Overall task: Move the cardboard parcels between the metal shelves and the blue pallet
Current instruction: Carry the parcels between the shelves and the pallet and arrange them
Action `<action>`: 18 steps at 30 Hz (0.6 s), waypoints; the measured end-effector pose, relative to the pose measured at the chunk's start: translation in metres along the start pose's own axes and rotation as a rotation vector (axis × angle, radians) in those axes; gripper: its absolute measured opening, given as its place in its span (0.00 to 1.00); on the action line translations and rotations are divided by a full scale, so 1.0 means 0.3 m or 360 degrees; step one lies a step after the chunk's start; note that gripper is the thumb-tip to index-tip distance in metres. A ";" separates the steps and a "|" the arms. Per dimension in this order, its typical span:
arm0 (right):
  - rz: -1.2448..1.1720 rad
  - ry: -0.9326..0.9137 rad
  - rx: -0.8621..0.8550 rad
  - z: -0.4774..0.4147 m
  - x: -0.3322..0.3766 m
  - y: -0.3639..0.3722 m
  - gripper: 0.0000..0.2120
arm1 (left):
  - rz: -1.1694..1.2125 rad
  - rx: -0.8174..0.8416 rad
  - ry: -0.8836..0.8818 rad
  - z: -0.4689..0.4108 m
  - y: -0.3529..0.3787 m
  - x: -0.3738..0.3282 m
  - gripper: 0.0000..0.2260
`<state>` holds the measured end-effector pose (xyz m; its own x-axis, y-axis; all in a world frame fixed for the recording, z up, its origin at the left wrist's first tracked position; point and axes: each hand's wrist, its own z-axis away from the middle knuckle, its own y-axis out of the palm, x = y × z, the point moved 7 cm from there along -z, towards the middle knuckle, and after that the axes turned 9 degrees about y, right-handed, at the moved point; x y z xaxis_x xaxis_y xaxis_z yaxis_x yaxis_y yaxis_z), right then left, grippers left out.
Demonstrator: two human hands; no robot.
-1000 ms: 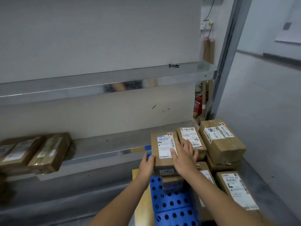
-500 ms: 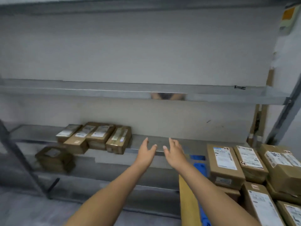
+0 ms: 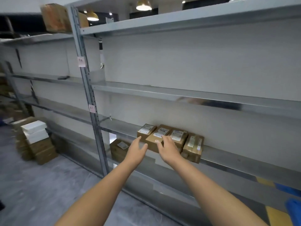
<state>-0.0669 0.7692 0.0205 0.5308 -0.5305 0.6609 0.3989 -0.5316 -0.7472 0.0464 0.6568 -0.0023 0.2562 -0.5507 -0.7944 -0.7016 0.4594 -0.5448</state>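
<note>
Left hand (image 3: pixel 136 150) and right hand (image 3: pixel 169 150) (fingers spread) flank a shelved parcel (image 3: pixel 156 135).

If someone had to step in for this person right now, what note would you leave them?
Left hand: open, empty, reaching toward the row of four parcels on the metal shelf.
Right hand: open, empty, fingers over the second parcel from the left; contact unclear.
A lone parcel lies on the shelf below. A blue patch at lower right is probably the pallet.
Done: nothing gripped yet. Left: probably grip a parcel and carry it over.
</note>
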 end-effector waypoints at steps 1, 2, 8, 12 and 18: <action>0.0010 -0.0014 0.0023 -0.009 0.025 0.031 0.24 | -0.0005 -0.0015 -0.0011 -0.005 -0.027 0.030 0.26; 0.0029 -0.0029 0.0037 -0.023 0.043 0.057 0.24 | -0.0013 -0.0022 -0.0009 -0.012 -0.045 0.057 0.25; 0.0018 0.0023 0.0085 -0.178 0.075 0.164 0.23 | -0.0110 0.0114 0.0013 -0.116 -0.038 0.164 0.26; -0.0005 0.0068 0.0124 -0.335 0.044 0.212 0.24 | -0.0149 0.0168 0.0024 -0.257 -0.002 0.186 0.26; -0.0108 0.0181 0.0176 -0.655 -0.020 0.277 0.26 | -0.0326 0.0228 0.0027 -0.543 0.048 0.287 0.26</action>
<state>-0.1838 0.5985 -0.0318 0.4145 -0.5703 0.7092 0.5141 -0.4963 -0.6995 -0.0498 0.5025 -0.0348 0.3711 -0.6538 -0.6594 -0.5344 0.4303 -0.7275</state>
